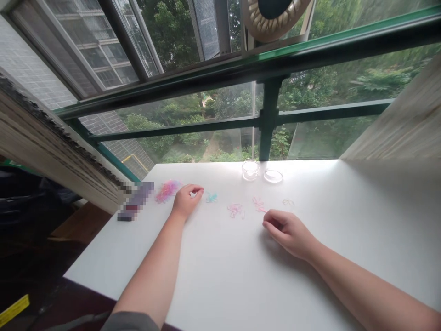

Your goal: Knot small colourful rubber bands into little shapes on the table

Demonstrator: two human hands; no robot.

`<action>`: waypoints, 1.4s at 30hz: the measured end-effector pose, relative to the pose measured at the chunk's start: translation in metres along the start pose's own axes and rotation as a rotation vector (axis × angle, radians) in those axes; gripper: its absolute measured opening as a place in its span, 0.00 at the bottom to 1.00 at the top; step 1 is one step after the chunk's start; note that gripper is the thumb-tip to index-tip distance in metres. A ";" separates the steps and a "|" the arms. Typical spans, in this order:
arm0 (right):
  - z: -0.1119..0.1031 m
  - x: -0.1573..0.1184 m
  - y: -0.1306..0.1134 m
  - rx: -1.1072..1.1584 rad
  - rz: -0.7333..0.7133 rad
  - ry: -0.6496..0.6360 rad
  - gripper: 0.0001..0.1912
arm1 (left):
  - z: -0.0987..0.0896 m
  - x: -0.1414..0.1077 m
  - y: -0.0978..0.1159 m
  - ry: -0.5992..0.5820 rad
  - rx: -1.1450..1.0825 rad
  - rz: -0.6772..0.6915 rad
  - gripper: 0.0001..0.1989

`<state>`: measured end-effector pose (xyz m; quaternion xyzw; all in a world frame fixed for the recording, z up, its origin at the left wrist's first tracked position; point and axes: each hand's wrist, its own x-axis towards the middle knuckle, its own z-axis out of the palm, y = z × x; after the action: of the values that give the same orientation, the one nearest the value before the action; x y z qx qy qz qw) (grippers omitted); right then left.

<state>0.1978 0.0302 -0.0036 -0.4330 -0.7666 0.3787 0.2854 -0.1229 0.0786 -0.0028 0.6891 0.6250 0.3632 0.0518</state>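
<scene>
My left hand [187, 201] is over the white table between a mixed pink, orange and purple pile of small bands [167, 191] and a small turquoise group [212, 197]. Its thumb and index finger meet in a pinch; anything between them is too small to make out. My right hand [288, 232] is closed in a pinch beside a pink group [258, 204], with a bit of pink at its fingertips. Between the hands lies a pinkish-purple group [236, 211]. A few pale bands [288, 202] rest beyond my right hand.
A clear round container [250, 170] and a clear round lid [273, 176] stand near the table's back edge. A blurred-out dark object [136, 201] lies at the left edge. Behind the white table [220, 276] are a green railing [270, 119] and windows.
</scene>
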 end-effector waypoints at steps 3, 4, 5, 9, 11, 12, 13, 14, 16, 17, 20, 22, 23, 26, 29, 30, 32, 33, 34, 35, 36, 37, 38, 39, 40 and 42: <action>0.000 0.000 0.000 -0.022 -0.005 0.011 0.08 | 0.006 0.000 0.000 -0.050 0.000 0.007 0.08; 0.000 0.000 0.000 -0.027 -0.008 0.015 0.08 | 0.007 0.000 0.001 -0.063 0.003 0.013 0.08; -0.001 0.000 0.000 -0.031 -0.011 0.018 0.07 | 0.008 0.000 0.003 -0.070 0.007 0.017 0.08; -0.001 0.000 0.000 -0.036 -0.026 0.025 0.08 | 0.008 0.000 0.005 -0.088 0.028 0.022 0.07; 0.000 0.000 0.000 -0.039 -0.027 0.031 0.08 | 0.008 0.000 0.005 -0.102 0.036 0.021 0.07; 0.000 0.000 0.001 -0.040 -0.026 0.032 0.08 | 0.008 0.000 0.005 -0.109 0.037 0.021 0.07; 0.000 0.000 0.001 -0.040 -0.024 0.032 0.08 | 0.008 0.000 0.005 -0.112 0.037 0.021 0.08; 0.000 0.000 0.001 -0.039 -0.023 0.030 0.08 | 0.009 0.000 0.005 -0.113 0.036 0.021 0.08; 0.000 0.000 0.000 -0.037 -0.022 0.026 0.08 | 0.009 0.000 0.006 -0.111 0.033 0.022 0.08; 0.000 0.000 -0.001 -0.036 -0.023 0.025 0.08 | 0.009 0.000 0.006 -0.109 0.033 0.022 0.08; -0.001 -0.001 -0.002 -0.037 -0.020 0.024 0.09 | 0.010 0.000 0.005 -0.104 0.034 0.017 0.09; -0.001 0.000 -0.002 -0.039 -0.016 0.022 0.09 | 0.010 0.000 0.004 -0.101 0.030 0.016 0.10; -0.001 0.000 -0.002 -0.039 -0.014 0.021 0.09 | 0.011 0.000 0.003 -0.100 0.026 0.016 0.10; 0.000 0.000 0.000 -0.038 -0.010 0.009 0.09 | 0.012 0.000 0.001 -0.082 0.004 0.005 0.12; 0.000 0.000 0.001 -0.054 -0.008 0.001 0.09 | 0.006 0.003 -0.006 0.004 -0.028 -0.060 0.13; 0.000 -0.001 0.001 -0.062 -0.010 0.002 0.09 | 0.002 0.004 -0.010 0.071 -0.042 -0.101 0.14; -0.001 -0.001 0.002 -0.076 -0.016 0.005 0.09 | -0.011 0.005 -0.021 0.283 -0.075 -0.195 0.15; -0.001 -0.001 0.003 -0.081 -0.020 0.004 0.10 | -0.019 0.004 -0.029 0.417 -0.091 -0.237 0.15; 0.000 -0.001 0.004 -0.087 -0.021 -0.003 0.10 | -0.028 0.001 -0.037 0.545 -0.104 -0.271 0.15; 0.000 -0.001 0.005 -0.095 -0.019 -0.006 0.10 | -0.036 -0.003 -0.045 0.651 -0.108 -0.298 0.15; 0.000 -0.001 0.006 -0.099 -0.018 -0.008 0.10 | -0.045 -0.008 -0.054 0.719 -0.103 -0.317 0.14; 0.000 -0.001 0.007 -0.105 -0.019 -0.011 0.11 | -0.052 -0.015 -0.061 0.741 -0.092 -0.338 0.13; 0.000 -0.001 0.008 -0.111 -0.021 -0.011 0.11 | -0.058 -0.022 -0.068 0.740 -0.070 -0.368 0.12; 0.000 -0.001 0.009 -0.118 -0.025 -0.014 0.11 | -0.063 -0.029 -0.074 0.724 -0.047 -0.407 0.12; 0.000 -0.001 0.010 -0.125 -0.028 -0.017 0.11 | -0.066 -0.035 -0.078 0.713 -0.021 -0.442 0.12; 0.000 -0.001 0.011 -0.141 -0.033 -0.026 0.11 | -0.070 -0.043 -0.082 0.684 0.025 -0.456 0.14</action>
<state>0.2028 0.0330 -0.0129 -0.4343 -0.8021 0.3245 0.2506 -0.2278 0.0305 -0.0141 0.3730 0.7472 0.5430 -0.0881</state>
